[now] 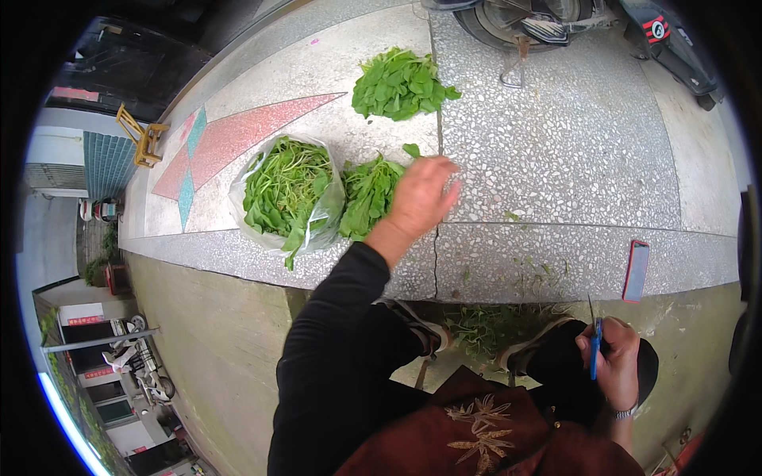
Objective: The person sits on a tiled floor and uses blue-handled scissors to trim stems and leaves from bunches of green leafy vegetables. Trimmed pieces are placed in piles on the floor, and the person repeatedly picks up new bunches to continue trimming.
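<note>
My left hand (424, 193), slightly blurred, reaches over the terrazzo ledge beside a small heap of leafy greens (370, 196). Its thumb and fingers are apart, and nothing shows between them. One loose green leaf (411, 150) lies just past its knuckles. Left of the heap, a clear plastic bag (239, 202) stands with its mouth wide, full of leafy greens (289, 187) and thin stems. Farther back is another pile of green leaves (400, 84). Near my knee, my right hand (619, 357) grips blue-handled scissors (596, 348), their blades pointing away from me.
A red-edged phone (636, 271) lies near the ledge's front edge. Leaf scraps (542, 268) dot the ledge; trimmed greens (494, 327) lie on the ground between my feet. A parked two-wheeler's wheel (494, 24) and stand occupy the back. A wooden chair (144, 140) stands far left.
</note>
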`<state>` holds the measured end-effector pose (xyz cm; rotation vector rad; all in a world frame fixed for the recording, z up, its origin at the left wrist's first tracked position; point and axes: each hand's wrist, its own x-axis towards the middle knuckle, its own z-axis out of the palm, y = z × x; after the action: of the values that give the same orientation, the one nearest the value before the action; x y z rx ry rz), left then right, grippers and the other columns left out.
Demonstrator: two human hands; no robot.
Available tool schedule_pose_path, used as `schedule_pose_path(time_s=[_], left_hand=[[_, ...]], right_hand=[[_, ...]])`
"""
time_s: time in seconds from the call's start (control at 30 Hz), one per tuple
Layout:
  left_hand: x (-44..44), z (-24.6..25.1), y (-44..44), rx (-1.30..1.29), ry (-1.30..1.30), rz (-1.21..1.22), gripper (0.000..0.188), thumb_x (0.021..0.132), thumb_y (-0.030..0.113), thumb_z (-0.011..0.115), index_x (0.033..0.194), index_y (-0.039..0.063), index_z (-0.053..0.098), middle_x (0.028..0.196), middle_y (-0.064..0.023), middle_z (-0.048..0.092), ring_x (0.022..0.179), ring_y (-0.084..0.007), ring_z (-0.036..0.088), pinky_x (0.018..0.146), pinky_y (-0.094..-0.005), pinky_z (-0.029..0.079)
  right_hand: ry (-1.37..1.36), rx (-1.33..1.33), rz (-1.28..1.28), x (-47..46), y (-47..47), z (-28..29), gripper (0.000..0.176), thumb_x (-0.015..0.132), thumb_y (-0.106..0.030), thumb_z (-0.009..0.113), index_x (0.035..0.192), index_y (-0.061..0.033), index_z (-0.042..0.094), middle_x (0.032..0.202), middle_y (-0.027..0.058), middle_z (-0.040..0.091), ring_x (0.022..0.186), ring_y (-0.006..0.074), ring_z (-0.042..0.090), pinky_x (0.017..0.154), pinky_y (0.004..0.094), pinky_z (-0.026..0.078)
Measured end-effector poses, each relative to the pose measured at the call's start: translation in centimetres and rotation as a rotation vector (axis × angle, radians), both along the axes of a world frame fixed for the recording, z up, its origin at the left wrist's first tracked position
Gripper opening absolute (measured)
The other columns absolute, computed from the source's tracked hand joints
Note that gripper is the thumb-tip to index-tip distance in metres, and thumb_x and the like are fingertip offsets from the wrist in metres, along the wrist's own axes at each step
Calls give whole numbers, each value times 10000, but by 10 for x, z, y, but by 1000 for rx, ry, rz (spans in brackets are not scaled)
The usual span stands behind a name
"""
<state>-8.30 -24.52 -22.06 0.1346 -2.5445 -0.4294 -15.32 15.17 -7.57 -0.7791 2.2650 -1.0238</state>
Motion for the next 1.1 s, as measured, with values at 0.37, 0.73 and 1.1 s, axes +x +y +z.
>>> schedule_pose_path(time_s=[0.37,0.73,1.1], left_hand=[[162,48,-237,-225,-694,812,949,735,217,783,1512,1,283,1516,-207,396,1337,-384,455,1106,-435,421],[172,39,-284,-42,-974,742,1037,585,299,941,1443,82,399,1386,-175,543,1293,-367,503,1064,-449,464],[214,33,-243,-282,-392,572,656,613,113,859,1206,50,585,1340,-162,530,1214,-370,514,1047,-467,439]], right_hand=[[59,59,40,11,-34,-7,359,739,-75,805,668,-3,461,611,145,494,546,300,477,531,407,369],[-44,86,-24,12,-55,-1,397,731,-93,813,659,-4,433,614,163,473,557,362,458,528,423,366],[27,97,88,12,-63,1,420,752,-112,811,663,0,417,617,160,463,548,365,449,519,425,364]])
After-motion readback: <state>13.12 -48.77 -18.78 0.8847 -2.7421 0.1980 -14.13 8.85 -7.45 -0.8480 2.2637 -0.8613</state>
